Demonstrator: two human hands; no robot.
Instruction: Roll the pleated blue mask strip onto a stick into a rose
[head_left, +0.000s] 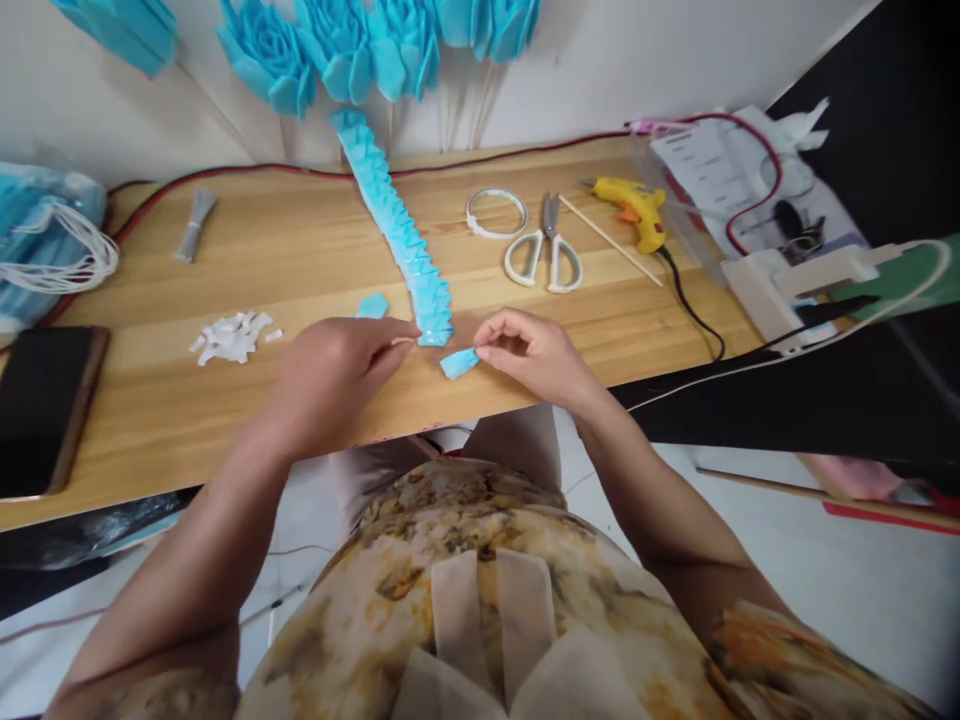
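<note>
A long strip of overlapping, folded light-blue pieces [401, 230] runs down the wooden table from the back toward me. At its near end, the thumb and index finger of my left hand [326, 365] are pinched together at the strip's left edge. My right hand [529, 350] pinches a small folded light-blue piece [458, 363] between thumb and fingertips, just right of that end and slightly nearer me. Partly behind my left hand lies another small blue piece [371, 306]. Left of that hand is a little pile of white scraps [234, 338].
Scissors [551, 245], a tape roll [496, 213], a wooden stick [611, 240] and a yellow glue gun [636, 207] with a black cord lie to the right. A phone [45, 410] rests at left. Large blue flowers [330, 45] on sticks stand against the wall.
</note>
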